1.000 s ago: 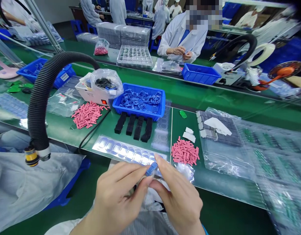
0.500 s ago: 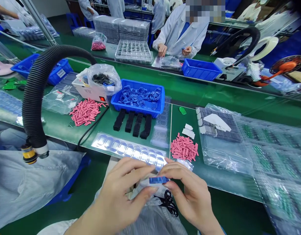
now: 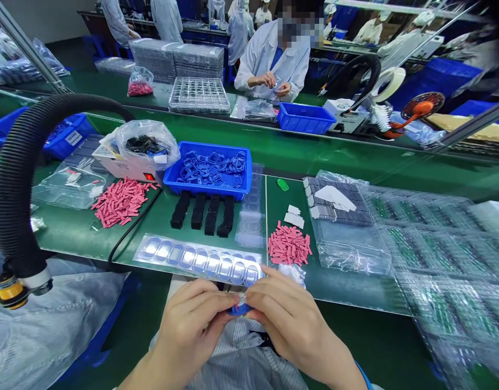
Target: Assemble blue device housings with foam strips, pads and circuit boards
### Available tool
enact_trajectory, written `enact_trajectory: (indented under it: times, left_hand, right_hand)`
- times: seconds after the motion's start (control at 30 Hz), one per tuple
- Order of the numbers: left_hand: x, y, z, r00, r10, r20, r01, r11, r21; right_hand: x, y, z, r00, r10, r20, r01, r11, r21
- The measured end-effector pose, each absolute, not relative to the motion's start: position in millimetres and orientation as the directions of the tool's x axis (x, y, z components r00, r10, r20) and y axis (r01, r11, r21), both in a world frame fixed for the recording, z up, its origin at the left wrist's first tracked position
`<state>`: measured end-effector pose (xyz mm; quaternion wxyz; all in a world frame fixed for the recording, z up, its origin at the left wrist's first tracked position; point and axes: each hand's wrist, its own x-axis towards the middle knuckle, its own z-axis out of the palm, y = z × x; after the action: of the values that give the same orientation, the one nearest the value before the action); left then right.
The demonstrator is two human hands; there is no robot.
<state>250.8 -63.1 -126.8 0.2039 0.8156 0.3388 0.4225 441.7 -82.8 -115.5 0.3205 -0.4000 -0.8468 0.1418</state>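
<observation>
Between both hands, just off the table's front edge, is a small blue plastic part [image 3: 239, 309], mostly covered by fingers. My left hand [image 3: 196, 317] pinches its left side with thumb and fingertips. On the other side my right hand [image 3: 287, 319] grips it, fingers bent over the top and thumb below. A clear sheet with a row of oval pieces [image 3: 198, 259] lies right beyond the hands. Past the right hand is a pile of pink strips [image 3: 289, 245]. Similar blue frames fill a blue bin [image 3: 208, 168] farther back.
Black stacked pieces [image 3: 203, 214] stand before the bin. A second pink pile [image 3: 121, 201] lies left, near a black flexible hose [image 3: 15, 179]. Grey strips [image 3: 338, 200] and clear trays with green boards [image 3: 428, 244] cover the right. A co-worker [image 3: 273, 59] sits opposite.
My left hand has closed in on the blue part, which only the right hand held before. Both hands now grip it. The view has shifted, so the table things appear farther left.
</observation>
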Motion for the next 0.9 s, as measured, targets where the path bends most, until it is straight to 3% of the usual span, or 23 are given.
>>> enact_trajectory:
  times: [0.27, 0.37, 0.47, 0.63, 0.77, 0.9]
  left_hand:
    - [257, -60, -134, 0.471, 0.736, 0.485, 0.476, -0.676, 0.563]
    - [259, -58, -138, 0.441, 0.743, 0.504, 0.478, -0.67, 0.569]
    - [262, -56, -138, 0.402, 0.754, 0.52, 0.453, -0.657, 0.602]
    - [264, -57, -133, 0.4, 0.756, 0.517, 0.389, -0.652, 0.651]
    - [265, -59, -130, 0.371, 0.787, 0.492, 0.357, -0.61, 0.707]
    - [265, -61, -130, 0.368, 0.822, 0.434, 0.315, -0.55, 0.773]
  right_hand:
    - [447, -77, -118, -0.529, 0.751, 0.395, 0.66, 0.657, -0.365]
    - [441, -76, -121, -0.453, 0.771, 0.447, 0.696, 0.62, -0.362]
    - [432, -77, -127, -0.249, 0.804, 0.54, 0.694, 0.537, -0.479]
    - [430, -82, -131, 0.001, 0.83, 0.557, 0.628, 0.433, -0.647]
    - [440, -84, -129, 0.046, 0.856, 0.514, 0.55, 0.408, -0.729]
    - [449, -83, -127, -0.035, 0.937, 0.348, 0.325, 0.34, -0.883]
